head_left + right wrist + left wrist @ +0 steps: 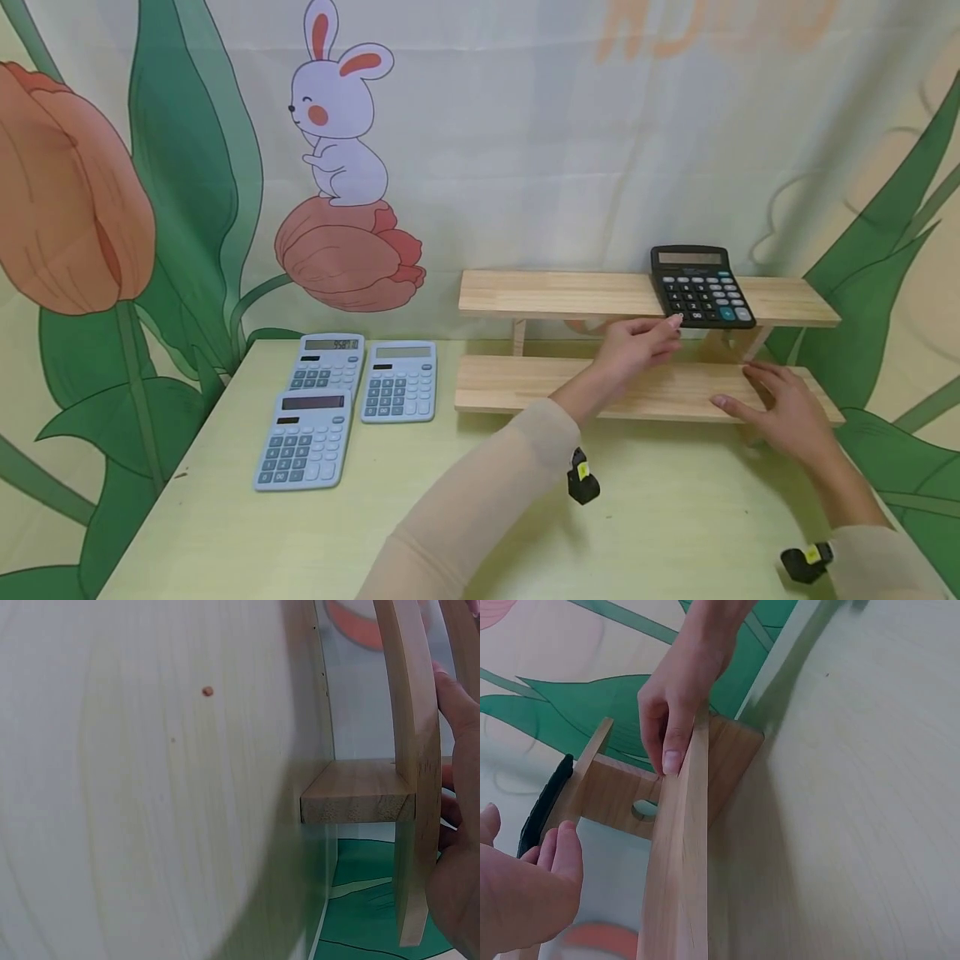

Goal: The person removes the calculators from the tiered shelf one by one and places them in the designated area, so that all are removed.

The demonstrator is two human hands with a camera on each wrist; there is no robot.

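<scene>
A black calculator (701,283) leans back on the upper board (555,292) of a two-tier wooden shelf, its keys facing forward. At its lower left corner my left hand (636,354) pinches the edge, thumb in front and fingers below. In the left wrist view, the calculator (546,802) shows only as a thin dark edge beside these fingers. My right hand (791,408) rests on the right end of the lower board (525,383), its thumb near the front edge and its other fingers spread farther back. Close up, this hand (461,787) lies along the board's top face.
Left of the shelf, three light blue calculators lie on the pale table (225,550): one at the back (330,358), one in front (303,442) overlapping it, and one to the right (399,383). A printed curtain (525,150) hangs behind the table.
</scene>
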